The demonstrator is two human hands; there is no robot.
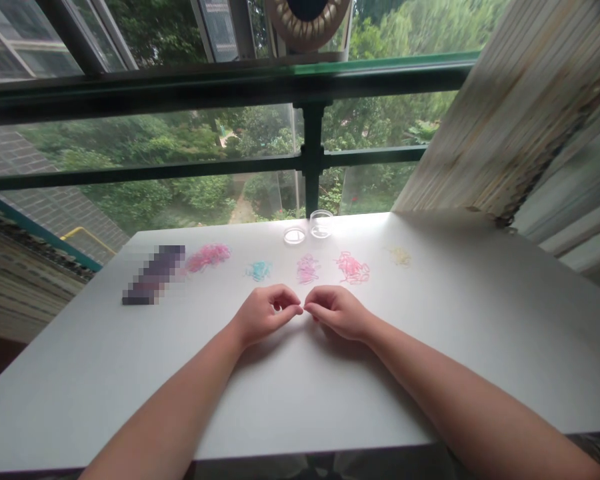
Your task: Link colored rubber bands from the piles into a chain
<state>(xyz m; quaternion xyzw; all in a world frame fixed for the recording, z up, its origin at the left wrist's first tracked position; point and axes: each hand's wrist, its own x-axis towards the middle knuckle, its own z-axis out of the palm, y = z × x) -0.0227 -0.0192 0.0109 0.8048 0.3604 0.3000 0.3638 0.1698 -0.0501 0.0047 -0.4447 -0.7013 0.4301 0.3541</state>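
My left hand [271, 311] and my right hand [337, 311] meet fingertip to fingertip above the white table. Thumb and forefinger are pinched together on each; whatever they hold, if anything, is too small to make out. Just beyond them lies a row of small heaps of thin, loop-like coloured pieces: a mixed pink heap [209, 257] at the left, a turquoise heap [259, 269], a lilac heap [308, 268], a coral-pink heap [353, 267] and a pale yellow heap [401, 257] at the right. The lilac heap is nearest to both hands.
Two clear round dishes [295, 235] stand at the table's [260, 407] far edge, one farther back than the other. A dark, pixelated oblong thing [155, 275] lies at the left. Behind are a green window rail [230, 83] and a striped curtain [445, 133].
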